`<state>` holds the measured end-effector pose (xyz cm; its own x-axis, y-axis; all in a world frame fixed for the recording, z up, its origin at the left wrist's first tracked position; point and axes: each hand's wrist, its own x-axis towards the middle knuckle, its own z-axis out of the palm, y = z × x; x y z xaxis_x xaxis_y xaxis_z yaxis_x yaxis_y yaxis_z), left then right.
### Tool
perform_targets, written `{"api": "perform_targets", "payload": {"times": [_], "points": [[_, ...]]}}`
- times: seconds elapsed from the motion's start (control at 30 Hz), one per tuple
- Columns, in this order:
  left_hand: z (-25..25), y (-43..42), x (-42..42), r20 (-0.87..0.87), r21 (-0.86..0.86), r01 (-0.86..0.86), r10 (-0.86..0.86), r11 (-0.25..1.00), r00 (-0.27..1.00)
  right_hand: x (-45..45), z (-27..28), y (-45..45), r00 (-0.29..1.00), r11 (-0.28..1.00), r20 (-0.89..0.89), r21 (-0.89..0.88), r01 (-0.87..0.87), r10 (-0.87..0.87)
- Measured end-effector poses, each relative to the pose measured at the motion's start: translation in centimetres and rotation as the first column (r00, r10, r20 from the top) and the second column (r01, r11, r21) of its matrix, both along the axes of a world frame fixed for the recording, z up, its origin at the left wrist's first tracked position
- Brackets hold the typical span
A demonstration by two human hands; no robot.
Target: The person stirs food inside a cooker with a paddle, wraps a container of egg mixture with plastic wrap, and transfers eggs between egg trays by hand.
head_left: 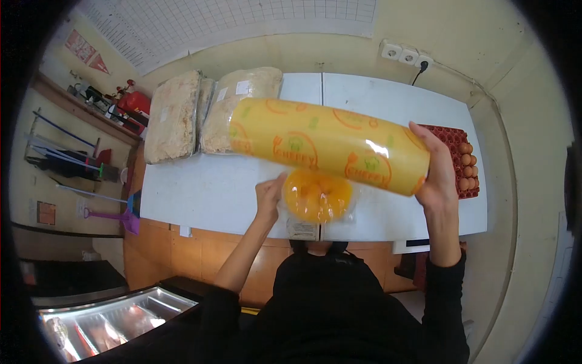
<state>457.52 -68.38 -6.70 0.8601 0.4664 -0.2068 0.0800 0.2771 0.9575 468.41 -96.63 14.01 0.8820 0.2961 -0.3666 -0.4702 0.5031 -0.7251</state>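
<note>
My right hand (439, 173) grips the right end of a large yellow roll of cling film (327, 142) printed with orange and green marks. The roll is held up at a slant over the table, its left end higher in view. Below it sits a round portion of glossy yellow-orange food (318, 197) under clear film, its upper edge hidden by the roll. At the left edge of this food is my left hand (268, 197), its fingers curled closed; what they hold, if anything, is hidden.
Large clear bags of pale crumbs (173, 118) stand at the table's back left. On the right, a red egg tray (442, 134) holds several brown eggs (467, 164). A printed packet (303, 230) lies at the front edge of the white table (206, 194). Sockets (407, 56) are on the wall.
</note>
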Motion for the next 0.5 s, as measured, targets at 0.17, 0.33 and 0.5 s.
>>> {"api": "perform_targets", "payload": {"times": [0.17,0.33,0.5], "points": [[5.1,-3.1,4.4,-0.068,-0.546,-0.169,0.157,0.821,0.985,-7.2,-1.6,-0.5,0.998,0.990,-0.017,-0.123,0.063,-0.065],[0.5,-1.8,6.9,-0.055,-0.055,0.001,-0.004,0.999,0.998,-10.3,-7.9,-2.3,0.975,0.993,-0.212,-0.109,0.044,-0.067],[-4.0,-0.4,8.4,0.137,0.057,-0.092,0.084,0.994,0.987,-11.4,-15.9,-5.0,0.913,0.997,-0.407,0.073,-0.013,0.042]]}}
